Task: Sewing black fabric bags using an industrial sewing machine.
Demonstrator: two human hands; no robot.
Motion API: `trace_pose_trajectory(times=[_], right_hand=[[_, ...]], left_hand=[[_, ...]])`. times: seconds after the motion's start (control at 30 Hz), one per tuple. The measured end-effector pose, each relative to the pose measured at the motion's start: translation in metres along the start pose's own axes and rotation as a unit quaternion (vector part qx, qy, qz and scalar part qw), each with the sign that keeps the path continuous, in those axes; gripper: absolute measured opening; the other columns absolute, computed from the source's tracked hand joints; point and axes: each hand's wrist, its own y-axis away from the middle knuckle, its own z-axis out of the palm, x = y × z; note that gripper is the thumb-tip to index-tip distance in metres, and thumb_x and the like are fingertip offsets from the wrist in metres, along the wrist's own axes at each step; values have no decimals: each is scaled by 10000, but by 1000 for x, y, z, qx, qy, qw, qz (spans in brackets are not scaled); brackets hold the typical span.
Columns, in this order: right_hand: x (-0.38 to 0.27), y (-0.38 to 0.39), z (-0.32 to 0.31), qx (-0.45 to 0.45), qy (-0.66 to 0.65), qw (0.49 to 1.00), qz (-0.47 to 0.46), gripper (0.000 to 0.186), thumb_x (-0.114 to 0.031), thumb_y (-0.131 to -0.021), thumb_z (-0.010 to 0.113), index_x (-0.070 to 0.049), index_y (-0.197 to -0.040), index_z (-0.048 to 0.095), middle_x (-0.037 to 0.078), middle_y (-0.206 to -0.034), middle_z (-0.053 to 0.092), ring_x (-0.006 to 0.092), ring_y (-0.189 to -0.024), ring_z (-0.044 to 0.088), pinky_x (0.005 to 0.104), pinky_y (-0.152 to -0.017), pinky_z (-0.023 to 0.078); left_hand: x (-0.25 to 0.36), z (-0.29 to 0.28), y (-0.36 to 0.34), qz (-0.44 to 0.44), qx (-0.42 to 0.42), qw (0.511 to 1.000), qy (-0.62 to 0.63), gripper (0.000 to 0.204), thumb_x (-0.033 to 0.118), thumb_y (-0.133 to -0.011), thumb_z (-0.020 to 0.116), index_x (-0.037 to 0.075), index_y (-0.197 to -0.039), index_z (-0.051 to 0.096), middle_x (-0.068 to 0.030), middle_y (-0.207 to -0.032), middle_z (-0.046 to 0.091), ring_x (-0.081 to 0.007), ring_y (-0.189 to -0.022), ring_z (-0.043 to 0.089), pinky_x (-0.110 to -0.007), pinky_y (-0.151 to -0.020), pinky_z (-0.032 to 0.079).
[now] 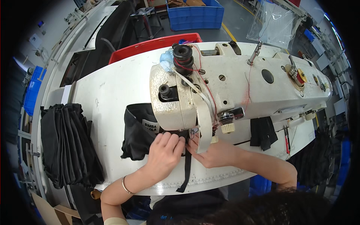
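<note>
A white sewing machine spans the table, its head over a black fabric piece with a white printed label. My left hand has its fingers curled down, gripping the fabric's edge just in front of the needle area. A narrow black strap runs out from under the machine head toward me. My right hand pinches at the strap's upper part, close to my left fingertips. A white curved machine part hides some of the right fingers. The needle itself is hidden.
A stack of black fabric pieces lies at the table's left edge. On the right are a folded black piece and red-handled snips or tweezers. A red bin and a blue crate stand beyond the table. Red thread crosses the machine.
</note>
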Motion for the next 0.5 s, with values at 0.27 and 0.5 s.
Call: trace_pose_trajectory(times=[0.27, 0.5], right_hand=[[-6, 5, 14, 18, -11, 999, 46, 230, -138, -632, 599, -16, -824, 629, 108, -889, 614, 229, -827, 582, 307, -685, 484], [-19, 15, 18, 64, -189, 965, 171, 164, -105, -624, 591, -71, -785, 588, 35, -896, 599, 188, -763, 583, 330, -748, 469]], left_hand=[[-18, 19, 4, -76, 11, 979, 187, 307, -87, -635, 570, -2, -928, 604, -147, -860, 564, -345, -815, 565, -402, -696, 470], [-50, 15, 2, -99, 47, 977, 182, 248, -57, -658, 609, 22, -889, 654, -141, -915, 643, -358, -854, 606, -416, -738, 489]])
